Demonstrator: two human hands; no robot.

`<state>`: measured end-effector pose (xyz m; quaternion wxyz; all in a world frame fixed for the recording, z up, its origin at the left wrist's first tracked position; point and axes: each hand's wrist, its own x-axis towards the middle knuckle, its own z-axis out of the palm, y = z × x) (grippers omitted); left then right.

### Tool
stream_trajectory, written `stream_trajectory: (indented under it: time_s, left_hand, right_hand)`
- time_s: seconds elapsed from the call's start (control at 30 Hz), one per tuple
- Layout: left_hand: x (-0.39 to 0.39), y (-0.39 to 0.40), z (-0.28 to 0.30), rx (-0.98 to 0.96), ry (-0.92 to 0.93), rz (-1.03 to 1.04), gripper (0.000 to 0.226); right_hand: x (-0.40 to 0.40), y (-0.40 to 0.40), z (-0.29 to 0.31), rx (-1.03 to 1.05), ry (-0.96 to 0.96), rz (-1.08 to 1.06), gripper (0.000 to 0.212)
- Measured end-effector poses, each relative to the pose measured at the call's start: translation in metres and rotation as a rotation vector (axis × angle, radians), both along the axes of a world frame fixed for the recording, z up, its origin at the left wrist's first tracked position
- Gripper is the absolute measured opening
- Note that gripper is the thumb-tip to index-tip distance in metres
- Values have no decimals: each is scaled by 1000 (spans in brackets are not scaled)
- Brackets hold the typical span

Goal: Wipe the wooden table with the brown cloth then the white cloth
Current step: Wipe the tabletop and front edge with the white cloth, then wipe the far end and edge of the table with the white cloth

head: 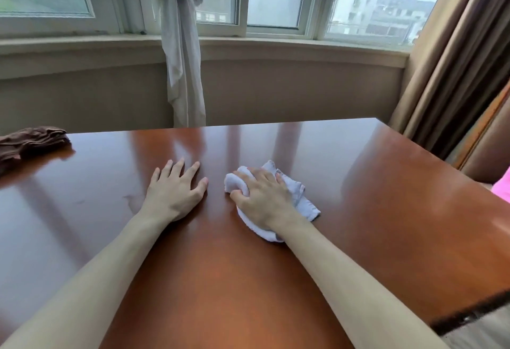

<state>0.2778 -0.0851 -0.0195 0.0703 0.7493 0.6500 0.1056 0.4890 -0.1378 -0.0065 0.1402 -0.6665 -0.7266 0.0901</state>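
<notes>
The glossy wooden table (372, 183) fills the lower view. My right hand (262, 199) grips a crumpled white cloth (300, 196) pressed on the table near its middle, fingers curled over the cloth's left bunch. My left hand (174, 191) lies flat on the bare wood just left of it, fingers spread, holding nothing. The brown cloth (30, 143) lies bunched at the table's far left edge, well away from both hands.
Behind the table runs a beige wall and window sill (276, 47), with a knotted white curtain (182, 44) hanging at centre. Brown drapes (447, 72) hang at the right. A pink object (503, 185) shows beyond the table's right edge.
</notes>
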Motion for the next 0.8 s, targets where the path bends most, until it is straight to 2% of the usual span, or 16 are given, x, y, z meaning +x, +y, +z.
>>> stream_trajectory:
  time_s: [0.13, 0.27, 0.4, 0.57, 0.7, 0.8]
  left_hand:
    - [-1, 4, -3, 15, -5, 6, 64]
    - [-3, 4, -3, 31, 0, 13, 76]
    - [-3, 5, -1, 34, -17, 14, 79]
    - [-1, 5, 1, 0, 13, 11, 78]
    - [2, 3, 3, 5, 7, 16, 66]
    - [11, -12, 13, 44, 22, -3, 62]
  right_hand:
    - [16, 112, 1, -36, -21, -96, 65]
    - [29, 214, 3, -39, -9, -155, 56]
    - [34, 255, 3, -46, -16, -172, 54]
    - [27, 179, 1, -17, -8, -79, 51]
    - [19, 56, -3, -29, -37, 44, 58]
    - [13, -46, 2, -30, -42, 81, 75]
